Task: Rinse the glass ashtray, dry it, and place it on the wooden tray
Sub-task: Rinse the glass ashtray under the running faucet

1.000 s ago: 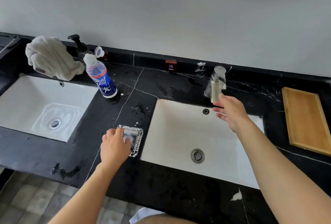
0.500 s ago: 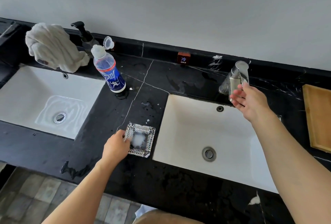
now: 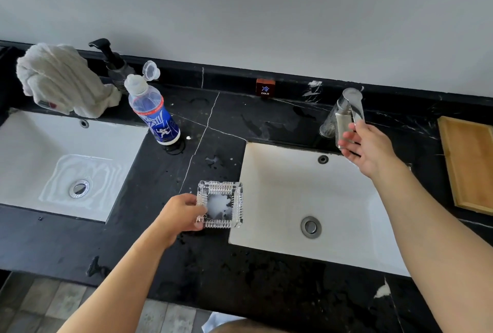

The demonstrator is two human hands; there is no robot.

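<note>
Closest to me, the left hand (image 3: 181, 212) is closed in a pinch on the near-left edge of the square, cut-glass ashtray (image 3: 220, 204), thumb on top of the rim and the other fingers tucked beneath where I cannot see them. The ashtray sits over the black marble counter (image 3: 213, 130), just left of the rim of the white rectangular basin (image 3: 306, 188), and I cannot tell whether it rests on the stone or is lifted a little. A milky, soapy blot lies in its well. It looks thick and heavy for its size, quite rigid, and breakable if it knocked against stone or porcelain; wet and soapy, it would likely be slick, so I would judge the ribbed rim, gripped across opposite sides, a safer hold than this one-edge pinch. Beyond it and to the right, the right hand (image 3: 365, 146) is open with fingers loosely spread, palm towards the chrome tap (image 3: 344, 116), fingertips at its lever but clasping nothing that I can make out; no water is running. Further right of that hand lies the pale wooden tray (image 3: 469, 162), bare. Far off to the left of the left hand, a crumpled white towel (image 3: 58, 79) is heaped behind the other basin, handy for drying, with a blue-labelled clear plastic bottle (image 3: 153, 111) standing open beside it.
</note>
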